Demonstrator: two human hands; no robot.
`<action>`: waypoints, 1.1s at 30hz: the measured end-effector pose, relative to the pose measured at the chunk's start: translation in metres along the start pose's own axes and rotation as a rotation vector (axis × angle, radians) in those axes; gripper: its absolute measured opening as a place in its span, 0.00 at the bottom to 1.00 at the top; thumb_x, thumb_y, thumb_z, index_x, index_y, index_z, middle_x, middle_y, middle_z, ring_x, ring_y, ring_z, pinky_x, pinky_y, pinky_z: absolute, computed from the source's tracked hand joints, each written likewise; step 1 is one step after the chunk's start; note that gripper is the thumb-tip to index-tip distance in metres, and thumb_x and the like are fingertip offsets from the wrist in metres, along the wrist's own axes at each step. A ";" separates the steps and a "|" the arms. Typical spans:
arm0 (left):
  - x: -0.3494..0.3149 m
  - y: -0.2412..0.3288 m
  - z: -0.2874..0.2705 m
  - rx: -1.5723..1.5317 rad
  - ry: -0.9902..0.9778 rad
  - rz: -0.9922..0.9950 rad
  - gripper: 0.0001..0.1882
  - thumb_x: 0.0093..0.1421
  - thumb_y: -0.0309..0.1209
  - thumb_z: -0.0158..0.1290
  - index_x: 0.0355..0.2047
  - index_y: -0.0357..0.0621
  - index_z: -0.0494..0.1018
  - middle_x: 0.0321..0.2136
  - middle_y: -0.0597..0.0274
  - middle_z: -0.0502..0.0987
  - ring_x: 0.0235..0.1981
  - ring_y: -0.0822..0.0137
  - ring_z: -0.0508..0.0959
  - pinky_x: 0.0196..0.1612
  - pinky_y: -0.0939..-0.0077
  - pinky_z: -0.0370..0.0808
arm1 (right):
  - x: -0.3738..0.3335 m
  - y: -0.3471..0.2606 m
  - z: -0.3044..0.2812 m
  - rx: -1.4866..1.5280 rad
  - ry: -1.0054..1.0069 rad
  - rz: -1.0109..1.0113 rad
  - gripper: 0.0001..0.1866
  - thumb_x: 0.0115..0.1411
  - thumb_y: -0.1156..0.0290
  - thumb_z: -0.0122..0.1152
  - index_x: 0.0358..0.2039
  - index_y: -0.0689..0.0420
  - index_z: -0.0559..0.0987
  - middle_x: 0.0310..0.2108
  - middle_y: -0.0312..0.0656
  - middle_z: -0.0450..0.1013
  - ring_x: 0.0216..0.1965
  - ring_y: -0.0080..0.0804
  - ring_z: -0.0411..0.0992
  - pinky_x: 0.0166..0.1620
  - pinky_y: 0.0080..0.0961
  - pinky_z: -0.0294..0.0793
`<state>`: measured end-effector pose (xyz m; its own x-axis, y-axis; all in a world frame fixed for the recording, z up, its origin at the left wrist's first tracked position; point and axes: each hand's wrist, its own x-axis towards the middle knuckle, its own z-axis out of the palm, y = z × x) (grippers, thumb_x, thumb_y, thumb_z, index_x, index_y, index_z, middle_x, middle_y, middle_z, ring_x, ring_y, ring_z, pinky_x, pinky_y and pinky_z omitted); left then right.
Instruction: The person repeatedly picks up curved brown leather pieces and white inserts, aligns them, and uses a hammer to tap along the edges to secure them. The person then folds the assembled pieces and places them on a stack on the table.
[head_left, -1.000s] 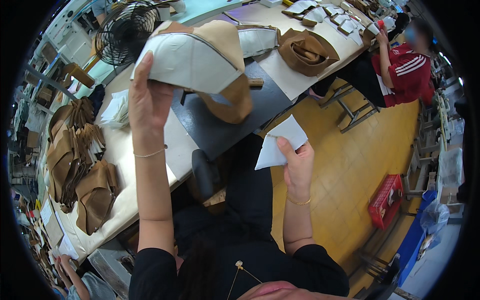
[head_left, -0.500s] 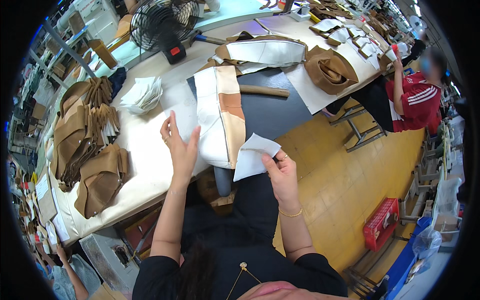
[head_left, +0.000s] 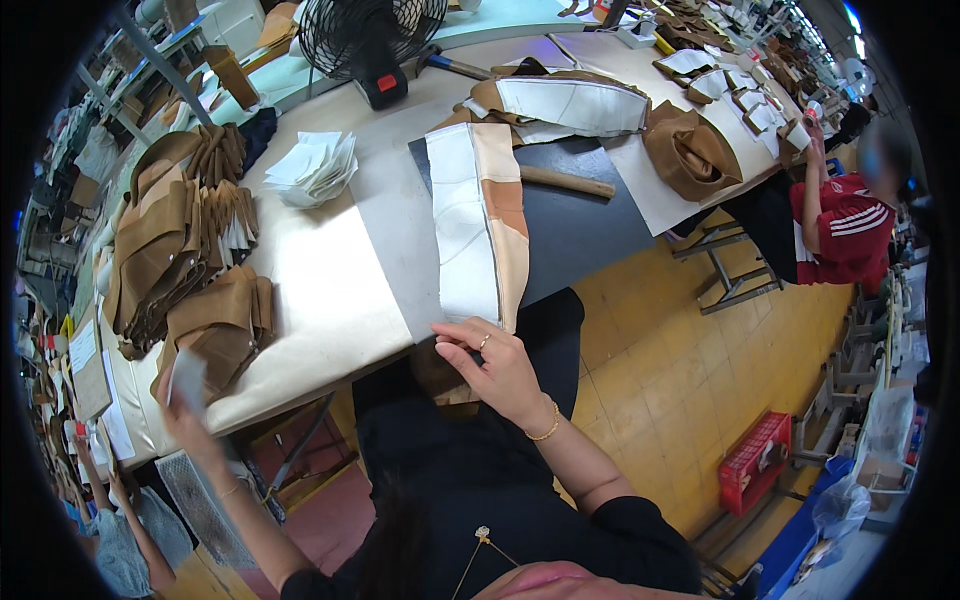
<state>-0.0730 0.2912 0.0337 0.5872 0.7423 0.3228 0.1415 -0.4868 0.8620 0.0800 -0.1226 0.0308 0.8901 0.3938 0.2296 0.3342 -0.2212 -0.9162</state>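
A long panel [head_left: 466, 225], white on its left side and cream and tan leather on its right, lies across the dark board [head_left: 585, 230] toward the table's near edge. My right hand [head_left: 500, 372] is at its near end, fingers bent over the end and thumb below them; the hand hides that end. Out to the left, my left hand [head_left: 185, 420] is closed on a white sheet [head_left: 188, 378], smeared by motion. Next to that hand lies a folded brown leather piece [head_left: 222, 315]. White sheets [head_left: 315, 168] sit in a pile farther back on the table.
Brown leather pieces [head_left: 160, 245] are heaped at the left. A black fan [head_left: 372, 40], a hammer [head_left: 450, 64], more panels [head_left: 570, 105] and a rolled brown piece [head_left: 690, 152] stand farther back. A wooden handle [head_left: 567, 183] lies beside the panel. Another person [head_left: 845, 220] sits at the right.
My left hand has swung left and down and now has a white sheet. My right hand, which held a white sheet, has moved left onto the panel's near end. The view has shifted slightly.
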 end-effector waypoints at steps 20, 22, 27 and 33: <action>-0.008 -0.257 -0.269 1.384 0.329 -0.382 0.20 0.64 0.31 0.44 0.51 0.34 0.74 0.46 0.41 0.78 0.47 0.45 0.78 0.50 0.56 0.74 | -0.004 0.005 0.023 -0.331 0.119 -0.200 0.06 0.61 0.71 0.63 0.34 0.60 0.82 0.27 0.40 0.75 0.27 0.37 0.76 0.32 0.29 0.75; -0.004 -0.260 -0.266 1.384 0.325 -0.389 0.19 0.64 0.32 0.44 0.50 0.35 0.75 0.44 0.41 0.79 0.45 0.45 0.78 0.49 0.55 0.74 | -0.006 0.005 0.025 -0.337 0.110 -0.202 0.06 0.61 0.71 0.63 0.33 0.60 0.82 0.27 0.40 0.75 0.27 0.37 0.76 0.32 0.29 0.75; -0.002 -0.262 -0.264 1.406 0.321 -0.383 0.18 0.64 0.33 0.44 0.47 0.36 0.77 0.41 0.43 0.80 0.42 0.46 0.80 0.45 0.54 0.76 | -0.007 0.007 0.027 -0.344 0.106 -0.215 0.06 0.62 0.70 0.63 0.32 0.60 0.81 0.27 0.41 0.74 0.29 0.39 0.75 0.33 0.31 0.75; -0.006 -0.272 -0.269 1.489 0.301 -0.295 0.18 0.65 0.35 0.43 0.44 0.38 0.79 0.38 0.45 0.81 0.39 0.47 0.81 0.40 0.52 0.77 | -0.010 0.009 0.025 -0.356 0.119 -0.225 0.06 0.61 0.70 0.63 0.33 0.59 0.81 0.28 0.41 0.74 0.29 0.40 0.75 0.34 0.32 0.75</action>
<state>-0.3293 0.5432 -0.0979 0.2455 0.8643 0.4390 0.9656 -0.1782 -0.1893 0.0666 -0.1058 0.0116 0.8055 0.3663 0.4658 0.5912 -0.4436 -0.6735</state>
